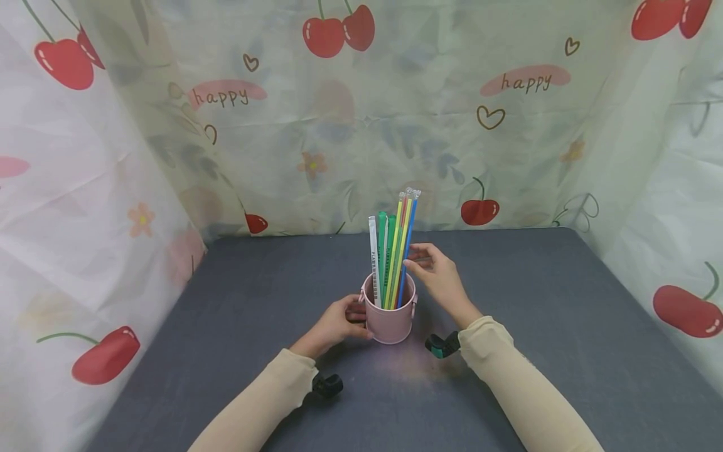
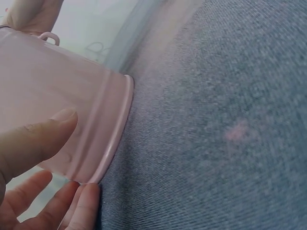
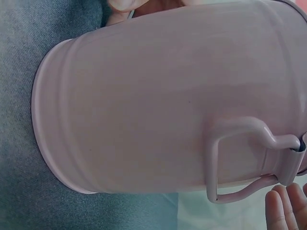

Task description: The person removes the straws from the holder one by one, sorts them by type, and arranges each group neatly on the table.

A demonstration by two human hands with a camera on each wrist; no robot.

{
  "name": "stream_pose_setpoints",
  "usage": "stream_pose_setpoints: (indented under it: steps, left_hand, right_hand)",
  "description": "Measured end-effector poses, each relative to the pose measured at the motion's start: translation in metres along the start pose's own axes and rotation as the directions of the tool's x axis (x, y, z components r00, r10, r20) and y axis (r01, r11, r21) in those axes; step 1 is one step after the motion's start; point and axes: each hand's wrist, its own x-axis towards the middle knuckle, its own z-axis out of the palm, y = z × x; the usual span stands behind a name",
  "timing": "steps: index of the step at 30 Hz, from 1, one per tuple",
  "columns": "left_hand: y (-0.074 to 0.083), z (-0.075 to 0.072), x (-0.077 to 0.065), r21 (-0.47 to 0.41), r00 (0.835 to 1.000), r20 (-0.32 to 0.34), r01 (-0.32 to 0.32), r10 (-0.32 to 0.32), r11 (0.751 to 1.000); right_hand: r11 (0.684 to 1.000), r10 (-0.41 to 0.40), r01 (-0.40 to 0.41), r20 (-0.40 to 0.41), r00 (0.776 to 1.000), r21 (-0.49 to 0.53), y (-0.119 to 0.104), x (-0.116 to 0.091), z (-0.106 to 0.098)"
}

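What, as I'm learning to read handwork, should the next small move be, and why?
Probably a light pinch on the blue stick by the right hand: its fingers are close beside it. The left hand, at the side of the pink bucket, could steady it. Whether the stick is already touched is hard to tell.

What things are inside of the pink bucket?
Long, thin sticks stand in the pink bucket: white, green, yellow, red and blue, rising above its rim. Its wall covers their lower ends and the bucket's floor.
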Motion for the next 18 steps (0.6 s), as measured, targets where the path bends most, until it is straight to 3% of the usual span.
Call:
stream_pose_setpoints:
  steps: [18]
  left_hand:
    - [-0.0104, 0.0010, 0.0057, 0.056, 0.999, -0.016, 0.044, -0.043, 0.997]
  right_hand:
    - [1.000, 0.006, -0.006, 0.007, 1.000, 0.010, -0.0002, -0.0001, 0.0019]
